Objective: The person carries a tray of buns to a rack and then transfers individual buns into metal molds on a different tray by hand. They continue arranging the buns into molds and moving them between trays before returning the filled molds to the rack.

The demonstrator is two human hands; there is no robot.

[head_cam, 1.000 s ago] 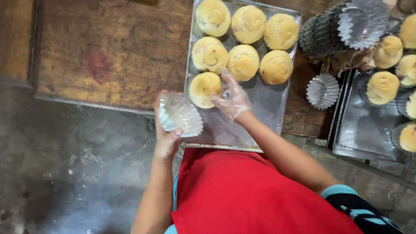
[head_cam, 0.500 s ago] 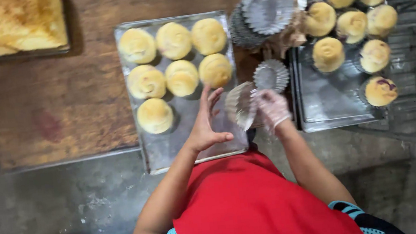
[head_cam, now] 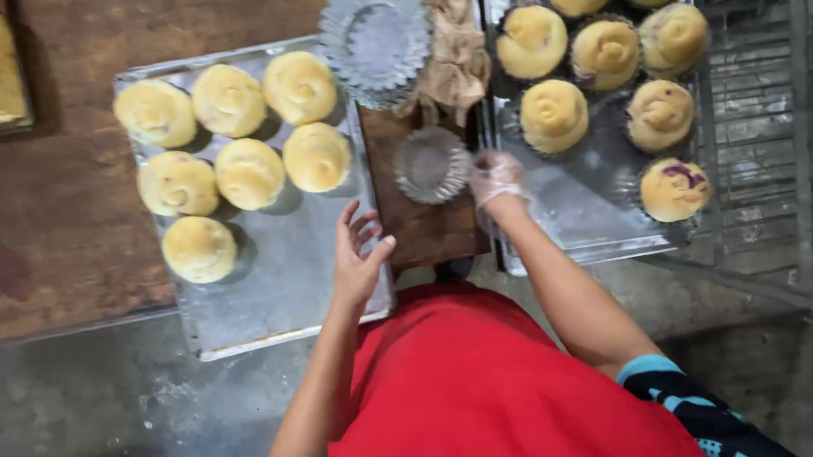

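Center frame: gloved right hand point(head_cam: 497, 179) pinches a foil cup point(head_cam: 431, 165); bare left hand point(head_cam: 358, 258), fingers spread, hovers over left bun tray point(head_cam: 283, 269).

Free room and obstacles. The left tray point(head_cam: 275, 299) is bare along its near and right parts; seven buns point(head_cam: 227, 136) crowd its far left. Between the two trays runs a narrow wooden strip point(head_cam: 426, 232), blocked at the far end by a stack of fluted foil cups point(head_cam: 376, 35) and crumpled brown paper point(head_cam: 454, 48). The right tray point(head_cam: 577, 214) is open near its front left corner. A wire rack point(head_cam: 761, 129), apparently, bounds its right side.
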